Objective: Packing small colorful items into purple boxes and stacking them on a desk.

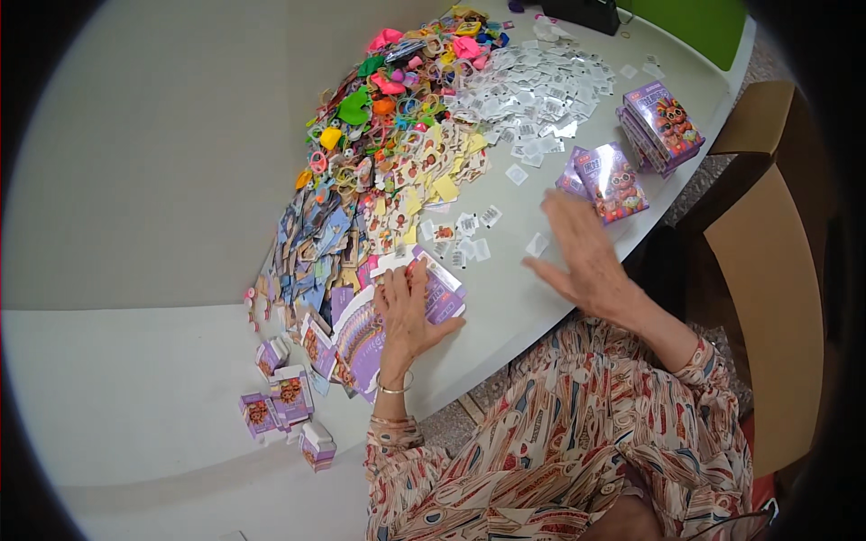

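Observation:
My left hand [404, 317] lies with its fingers spread on a flat purple box blank [442, 302] at the table's near side. Beside it, overlapping purple blanks [359, 347] fan out to the left. My right hand [588, 257] hovers at the near right, fingers stretched and thumb apart, with nothing visible in it. Just beyond its fingertips lies a filled-looking purple box [615, 183] with a cartoon picture, partly on top of another purple box. A small white packet [537, 244] rests close to the right thumb.
A stack of purple boxes [663, 122] stands near the right edge. Heaps of white packets [541, 86], picture cards [428, 171], colourful trinkets [383, 99] and bluish cards [311, 243] cover the far side. Small folded boxes [289, 397] lie at left; an open cardboard carton [767, 270] stands right.

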The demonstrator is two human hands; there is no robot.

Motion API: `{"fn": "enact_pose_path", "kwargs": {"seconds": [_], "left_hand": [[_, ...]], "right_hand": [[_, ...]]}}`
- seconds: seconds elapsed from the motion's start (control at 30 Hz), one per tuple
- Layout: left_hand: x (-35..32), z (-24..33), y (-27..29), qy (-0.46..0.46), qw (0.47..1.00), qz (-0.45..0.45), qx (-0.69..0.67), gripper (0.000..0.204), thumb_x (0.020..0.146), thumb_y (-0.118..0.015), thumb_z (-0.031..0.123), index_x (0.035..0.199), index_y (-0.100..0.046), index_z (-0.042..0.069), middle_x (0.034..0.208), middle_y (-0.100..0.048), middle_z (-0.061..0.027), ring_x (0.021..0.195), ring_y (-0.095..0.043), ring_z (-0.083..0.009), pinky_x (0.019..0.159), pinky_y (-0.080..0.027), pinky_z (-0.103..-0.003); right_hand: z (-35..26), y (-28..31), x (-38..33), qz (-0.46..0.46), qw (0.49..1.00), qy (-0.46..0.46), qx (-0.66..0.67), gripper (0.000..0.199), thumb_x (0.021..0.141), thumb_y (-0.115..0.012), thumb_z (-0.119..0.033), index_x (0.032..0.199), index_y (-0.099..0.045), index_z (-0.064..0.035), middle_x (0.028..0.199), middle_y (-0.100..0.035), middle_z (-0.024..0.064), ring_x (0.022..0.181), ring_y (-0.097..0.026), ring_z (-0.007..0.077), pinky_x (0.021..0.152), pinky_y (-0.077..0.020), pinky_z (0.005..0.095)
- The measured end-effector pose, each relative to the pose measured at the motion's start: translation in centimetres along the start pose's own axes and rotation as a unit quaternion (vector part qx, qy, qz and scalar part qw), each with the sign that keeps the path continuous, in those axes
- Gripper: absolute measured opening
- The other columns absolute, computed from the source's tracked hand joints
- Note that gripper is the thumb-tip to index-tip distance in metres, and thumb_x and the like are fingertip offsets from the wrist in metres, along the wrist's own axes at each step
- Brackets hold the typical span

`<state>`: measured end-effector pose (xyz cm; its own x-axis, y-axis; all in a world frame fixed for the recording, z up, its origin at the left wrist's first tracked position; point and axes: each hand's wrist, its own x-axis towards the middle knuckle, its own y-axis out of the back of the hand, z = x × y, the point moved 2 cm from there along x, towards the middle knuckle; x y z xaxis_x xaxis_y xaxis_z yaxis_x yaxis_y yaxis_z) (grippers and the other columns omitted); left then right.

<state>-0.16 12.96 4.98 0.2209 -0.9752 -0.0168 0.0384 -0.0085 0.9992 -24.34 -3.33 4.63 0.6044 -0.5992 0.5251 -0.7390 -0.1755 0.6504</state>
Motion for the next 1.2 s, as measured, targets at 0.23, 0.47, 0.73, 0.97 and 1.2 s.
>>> {"fn": "enact_pose_path", "kwargs": {"seconds": [0.23, 0.47, 0.73, 0.97, 1.2], "left_hand": [[0.6, 7.9, 5.5, -0.093, 0.992, 0.024, -0.086, 0.104, 0.058, -0.083, 0.046, 0.143, -0.035, 0.011, 0.135, -0.037, -0.0185, 0.125, -0.035, -0.0380, 0.102, -0.025, -0.054], [1.7, 6.4, 2.9, 0.077, 0.907, 0.121, -0.397, 0.067, 0.081, -0.075, 0.022, 0.137, -0.043, 0.001, 0.131, -0.050, -0.0175, 0.122, -0.050, -0.0269, 0.098, -0.041, -0.041], [3.0, 9.3, -0.4, 0.130, 0.698, 0.047, -0.703, 0.020, 0.095, -0.059, 0.008, 0.109, -0.063, -0.005, 0.081, -0.067, -0.0078, 0.068, -0.064, -0.0134, 0.064, -0.054, -0.025], [2.8, 9.5, -0.8, 0.138, 0.709, 0.037, -0.691, 0.022, 0.093, -0.063, 0.010, 0.110, -0.062, -0.004, 0.086, -0.067, -0.0073, 0.075, -0.064, -0.0120, 0.069, -0.052, -0.025], [3.1, 10.9, -0.5, 0.091, 0.681, 0.114, -0.718, 0.038, 0.090, -0.063, 0.000, 0.126, -0.050, -0.002, 0.116, -0.060, -0.0137, 0.090, -0.063, -0.0138, 0.077, -0.052, -0.026]], "right_hand": [[-2.0, -5.4, -1.0, -0.174, 0.851, -0.234, 0.438, 0.042, 0.092, -0.062, -0.030, 0.117, -0.051, 0.0032, 0.088, -0.063, 0.0175, 0.074, -0.061, 0.0190, 0.070, -0.0503, 0.0309], [1.6, -4.7, -1.5, -0.193, 0.713, -0.314, 0.597, 0.034, 0.101, -0.049, -0.023, 0.123, -0.055, 0.0019, 0.105, -0.066, 0.0044, 0.091, -0.061, 0.0071, 0.080, -0.0496, 0.0234], [0.7, -2.1, -0.4, -0.175, 0.886, -0.316, 0.291, 0.072, 0.082, -0.073, -0.041, 0.131, -0.042, 0.0026, 0.112, -0.062, 0.0175, 0.098, -0.063, 0.0250, 0.088, -0.0491, 0.0342], [-0.1, -2.2, -0.8, -0.163, 0.916, -0.269, 0.248, 0.104, 0.057, -0.085, -0.051, 0.125, -0.035, 0.0099, 0.120, -0.052, 0.0321, 0.109, -0.058, 0.0408, 0.091, -0.0473, 0.0422], [0.5, -2.3, -1.2, -0.171, 0.902, -0.274, 0.286, 0.080, 0.059, -0.087, -0.039, 0.109, -0.043, 0.0062, 0.090, -0.066, 0.0223, 0.085, -0.067, 0.0320, 0.076, -0.0520, 0.0379]]}}
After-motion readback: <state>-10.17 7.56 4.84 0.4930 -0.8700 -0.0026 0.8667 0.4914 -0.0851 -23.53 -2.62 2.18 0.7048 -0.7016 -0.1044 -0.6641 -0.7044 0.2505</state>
